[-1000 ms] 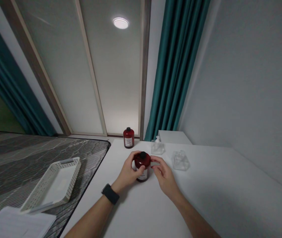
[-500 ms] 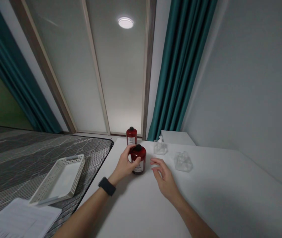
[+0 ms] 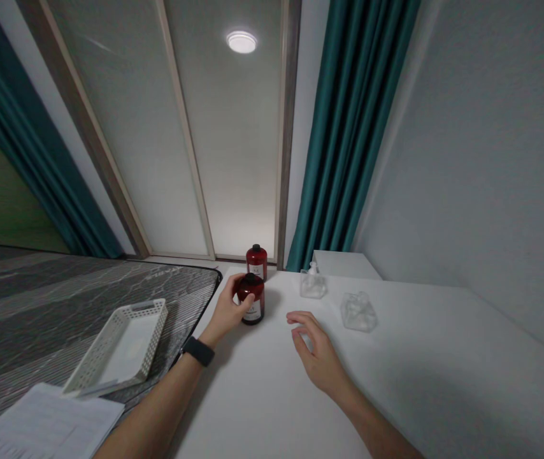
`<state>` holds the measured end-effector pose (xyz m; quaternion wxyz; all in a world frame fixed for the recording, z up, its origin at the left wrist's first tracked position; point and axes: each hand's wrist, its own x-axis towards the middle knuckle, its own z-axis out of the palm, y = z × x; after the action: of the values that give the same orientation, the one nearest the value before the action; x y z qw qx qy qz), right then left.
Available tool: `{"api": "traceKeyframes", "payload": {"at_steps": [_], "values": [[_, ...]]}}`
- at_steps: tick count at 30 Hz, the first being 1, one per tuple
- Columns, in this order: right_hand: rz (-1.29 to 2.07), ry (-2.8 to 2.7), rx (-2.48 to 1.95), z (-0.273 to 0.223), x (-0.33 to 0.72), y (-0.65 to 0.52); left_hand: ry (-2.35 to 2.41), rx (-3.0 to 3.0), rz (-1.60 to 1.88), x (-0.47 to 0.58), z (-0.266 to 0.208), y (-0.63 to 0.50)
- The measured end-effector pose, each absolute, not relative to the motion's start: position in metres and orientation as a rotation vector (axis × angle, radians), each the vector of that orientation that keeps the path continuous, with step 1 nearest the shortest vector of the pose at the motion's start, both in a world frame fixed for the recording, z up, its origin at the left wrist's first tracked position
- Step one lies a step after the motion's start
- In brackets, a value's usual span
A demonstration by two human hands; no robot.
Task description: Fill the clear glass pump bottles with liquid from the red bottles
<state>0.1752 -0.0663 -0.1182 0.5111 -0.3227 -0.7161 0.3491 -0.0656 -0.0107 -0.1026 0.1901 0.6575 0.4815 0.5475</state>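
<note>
My left hand, with a black watch on its wrist, is wrapped around a dark red bottle with a black cap and a white label. That bottle is upright at the table's left side. Just behind it stands a second red bottle of the same look, partly covered by the first. My right hand hovers over the white table with its fingers apart and slightly curled, holding nothing. Beyond it are a clear bottle with a white pump and a clear, angular container.
A white perforated basket and printed papers lie on a grey patterned surface at the left. A white box-like piece stands behind the table, near a teal curtain. A grey wall rises on the right.
My left hand has moved the front red bottle left and slightly farther away, nearer the other red bottle. My right hand has stayed in nearly the same place.
</note>
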Motion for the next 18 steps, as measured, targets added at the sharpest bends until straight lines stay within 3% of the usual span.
{"api": "traceKeyframes", "payload": {"at_steps": [18], "values": [[0.858, -1.859, -0.733, -0.105, 0.143, -0.037, 1.248, 1.799, 1.408, -0.096, -0.094, 0.005]]}}
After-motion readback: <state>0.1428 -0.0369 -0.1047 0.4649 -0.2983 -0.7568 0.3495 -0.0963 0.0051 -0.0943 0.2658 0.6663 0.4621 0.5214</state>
